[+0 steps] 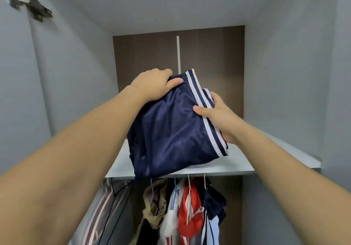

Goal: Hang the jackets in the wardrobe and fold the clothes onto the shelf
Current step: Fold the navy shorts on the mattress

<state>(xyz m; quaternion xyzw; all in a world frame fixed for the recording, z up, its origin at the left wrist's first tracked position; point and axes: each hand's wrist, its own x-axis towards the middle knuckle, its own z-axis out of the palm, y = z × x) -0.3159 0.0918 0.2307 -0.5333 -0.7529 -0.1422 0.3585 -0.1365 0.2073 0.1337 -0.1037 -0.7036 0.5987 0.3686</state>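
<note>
A folded navy garment with white side stripes (171, 128) is held tilted over the grey wardrobe shelf (237, 164), its lower edge hanging past the shelf's front lip. My left hand (153, 85) grips its far left corner, thumb on top. My right hand (218, 115) holds its striped right edge, thumb pressed on the cloth. Below the shelf, several jackets hang on hangers: an olive one (153, 205), a white one (171, 218), a red one (190, 210) and a navy one (212, 206).
The wardrobe's grey side walls (284, 85) close in left and right, with a dark brown back panel (148, 54) behind. A door hinge (32, 5) sits at the upper left. A striped garment (102, 212) hangs at the lower left.
</note>
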